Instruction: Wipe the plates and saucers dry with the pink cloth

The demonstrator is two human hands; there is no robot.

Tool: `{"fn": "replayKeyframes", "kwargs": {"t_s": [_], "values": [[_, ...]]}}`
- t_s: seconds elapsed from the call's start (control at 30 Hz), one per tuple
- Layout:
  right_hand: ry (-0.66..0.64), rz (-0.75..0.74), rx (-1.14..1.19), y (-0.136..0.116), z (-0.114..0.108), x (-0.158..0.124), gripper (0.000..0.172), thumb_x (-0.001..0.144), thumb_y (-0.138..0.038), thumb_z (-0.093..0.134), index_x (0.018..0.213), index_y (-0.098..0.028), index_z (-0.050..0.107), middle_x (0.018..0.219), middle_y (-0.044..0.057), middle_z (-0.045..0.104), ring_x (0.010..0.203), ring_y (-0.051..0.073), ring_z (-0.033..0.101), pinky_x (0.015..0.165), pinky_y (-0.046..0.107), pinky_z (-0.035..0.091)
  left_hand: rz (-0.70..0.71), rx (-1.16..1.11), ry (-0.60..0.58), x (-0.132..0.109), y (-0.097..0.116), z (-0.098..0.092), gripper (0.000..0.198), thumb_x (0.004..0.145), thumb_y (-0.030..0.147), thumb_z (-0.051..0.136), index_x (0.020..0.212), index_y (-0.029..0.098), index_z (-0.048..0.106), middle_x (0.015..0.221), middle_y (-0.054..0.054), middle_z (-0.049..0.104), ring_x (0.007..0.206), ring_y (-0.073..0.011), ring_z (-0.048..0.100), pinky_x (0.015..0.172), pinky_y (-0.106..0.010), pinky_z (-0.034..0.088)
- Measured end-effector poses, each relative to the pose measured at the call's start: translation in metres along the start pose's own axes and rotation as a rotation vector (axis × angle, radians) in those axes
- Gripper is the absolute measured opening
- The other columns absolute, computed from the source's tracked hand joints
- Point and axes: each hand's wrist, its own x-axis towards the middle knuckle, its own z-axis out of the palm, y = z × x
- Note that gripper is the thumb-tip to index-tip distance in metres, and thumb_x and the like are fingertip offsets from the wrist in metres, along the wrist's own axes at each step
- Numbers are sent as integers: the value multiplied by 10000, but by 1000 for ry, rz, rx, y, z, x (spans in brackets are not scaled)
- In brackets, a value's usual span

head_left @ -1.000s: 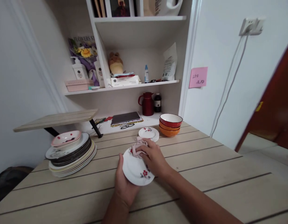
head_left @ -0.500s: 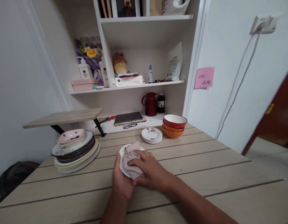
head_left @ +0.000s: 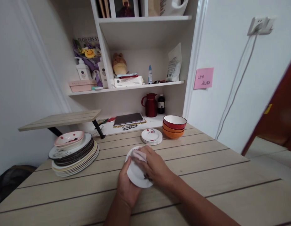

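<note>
A small white plate (head_left: pixel 135 173) with a dark floral mark is tilted over the tabletop, gripped at its left edge by my left hand (head_left: pixel 128 183). The thumb lies on the rim while the other fingers are hidden beneath. Bunched in my right hand (head_left: pixel 155 164) is a pale pink cloth (head_left: pixel 139 155), pressed against the plate's upper part. Just beyond my hands sits a short stack of small white plates (head_left: pixel 151 136) with red flowers. Right beside that stand nested bowls (head_left: pixel 174 127), a red one above orange ones.
At the left is a tall stack of plates (head_left: pixel 73 157) topped by a spotted dish (head_left: pixel 69 140), near a low wooden riser (head_left: pixel 60 119). Behind the table are a laptop (head_left: pixel 128 119), glasses (head_left: pixel 130 127), a red jug (head_left: pixel 150 105) and a dark bottle (head_left: pixel 161 104).
My right hand has slid the cloth toward the plate's far side, uncovering more of its face. The plate and both hands have shifted slightly right, and the view has turned a little.
</note>
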Motion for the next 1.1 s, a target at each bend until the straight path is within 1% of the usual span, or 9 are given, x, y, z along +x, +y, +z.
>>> {"fn": "replayKeyframes", "kwargs": {"t_s": [0.13,0.33,0.53,0.63,0.73,0.83,0.9,1.0,1.1], "values": [[31,65,-135,5,3,0,298,921,-312,503,1194,-219,579,1147,105,565,1067,239,469,941,396,375,-20,-21,-27,1,-2,4,338,913,307,500,1180,161,647,1089,-104,726,1002,-223,681,947,-368,492],[-172,-105,-134,-7,12,-10,643,795,-541,633,1357,-264,482,1477,131,367,1296,323,330,1071,514,238,59,-28,17,-1,9,2,387,891,390,527,1152,132,649,1049,-115,728,946,-226,694,911,-357,520],[-183,-40,261,-6,-4,-7,471,816,-498,622,1184,-204,613,1507,124,344,1398,296,273,1100,455,275,118,-6,112,7,7,-3,239,828,163,552,1026,129,682,913,-98,743,794,-194,707,829,-327,549],[-117,-51,429,-7,-11,-5,424,822,-464,632,1176,-230,624,1525,94,321,1420,272,251,1116,440,270,163,-43,142,10,12,-5,265,786,90,506,980,119,684,882,-97,743,787,-202,707,811,-337,554],[34,8,554,-6,-12,-5,351,854,-451,593,1147,-263,639,1516,68,341,1374,262,340,1090,438,320,162,-33,185,9,17,-5,310,753,62,493,1000,104,675,845,-100,743,733,-199,707,753,-330,567],[332,225,665,5,-7,-3,364,864,-468,560,1163,-266,613,1431,79,450,1259,257,471,1034,438,387,152,-11,297,7,18,-4,320,736,73,532,1022,108,671,763,-75,739,629,-179,694,680,-303,573],[443,436,744,14,-1,-2,463,831,-472,600,1243,-270,545,1354,82,524,1179,252,527,1003,444,408,137,-16,303,6,16,-3,329,743,88,549,1048,117,668,781,-71,745,650,-181,703,692,-304,578],[239,647,1072,18,11,-3,550,799,-471,641,1277,-229,517,1233,90,612,1079,238,590,934,413,453,138,-39,277,5,15,-1,341,772,100,545,1093,119,661,824,-77,755,706,-188,716,759,-317,577],[-80,707,1513,11,23,-6,389,818,-401,633,1119,-154,616,1035,86,696,931,209,646,855,380,488,140,-42,201,2,14,3,332,805,125,541,1115,113,657,881,-95,757,812,-210,720,853,-335,554]]}}
